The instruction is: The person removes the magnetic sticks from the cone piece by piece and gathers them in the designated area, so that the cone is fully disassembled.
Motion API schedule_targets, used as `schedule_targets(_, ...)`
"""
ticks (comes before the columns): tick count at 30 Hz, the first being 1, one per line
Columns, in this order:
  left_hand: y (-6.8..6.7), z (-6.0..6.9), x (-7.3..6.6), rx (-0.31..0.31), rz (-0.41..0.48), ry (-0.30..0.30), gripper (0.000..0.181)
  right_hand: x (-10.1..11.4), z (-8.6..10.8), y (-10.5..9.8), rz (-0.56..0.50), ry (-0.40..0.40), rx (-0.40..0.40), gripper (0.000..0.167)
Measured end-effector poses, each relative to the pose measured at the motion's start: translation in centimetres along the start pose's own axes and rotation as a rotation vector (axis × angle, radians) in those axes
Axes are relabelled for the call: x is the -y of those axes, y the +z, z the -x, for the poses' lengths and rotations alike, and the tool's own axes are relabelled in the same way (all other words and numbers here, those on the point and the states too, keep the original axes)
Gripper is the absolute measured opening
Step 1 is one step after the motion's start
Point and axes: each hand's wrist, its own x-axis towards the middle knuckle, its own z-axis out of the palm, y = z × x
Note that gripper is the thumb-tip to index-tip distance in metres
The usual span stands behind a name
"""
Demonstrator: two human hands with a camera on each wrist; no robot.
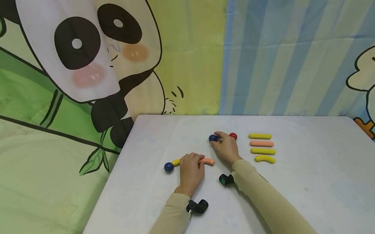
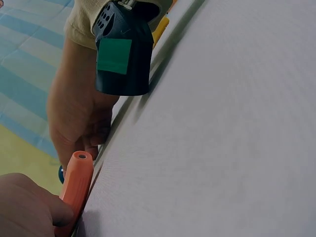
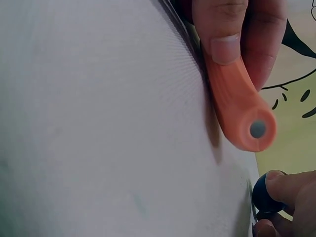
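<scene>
My left hand (image 1: 191, 172) grips a curved orange rod (image 1: 207, 161) low over the white table. In the right wrist view, its thumb presses on the orange rod (image 3: 232, 103), whose end has a round grey spot. Left of that hand, a yellow rod (image 1: 176, 162) pokes out against a blue ball (image 1: 168, 167); where yellow meets orange is covered by the fingers. My right hand (image 1: 227, 149) pinches another blue ball (image 1: 212, 138) farther back, also visible as the blue ball (image 3: 265, 195) between thumb and fingers. Just beyond the right hand sits a red ball (image 1: 233, 136), partly hidden.
To the right lie several rods in a column: a straight yellow rod (image 1: 260, 136), a straight orange rod (image 1: 262, 143), a second straight yellow rod (image 1: 263, 151) and a curved yellow rod (image 1: 265, 159). Behind the white table (image 1: 317, 195) hangs a printed panda curtain (image 1: 187, 49).
</scene>
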Motion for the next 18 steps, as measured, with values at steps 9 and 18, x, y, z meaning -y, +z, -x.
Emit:
schedule_targets(9,0.1,0.2,-0.1,0.015,0.022,-0.002,0.015,-0.5,1.8,-1.5,-0.024,0.015,0.045,0.048)
schedule_targets(18,0.1,0.1,0.0,-0.002,0.098,0.047,0.022,0.1,6.2,-2.6,-0.004,-0.098,0.078,0.027)
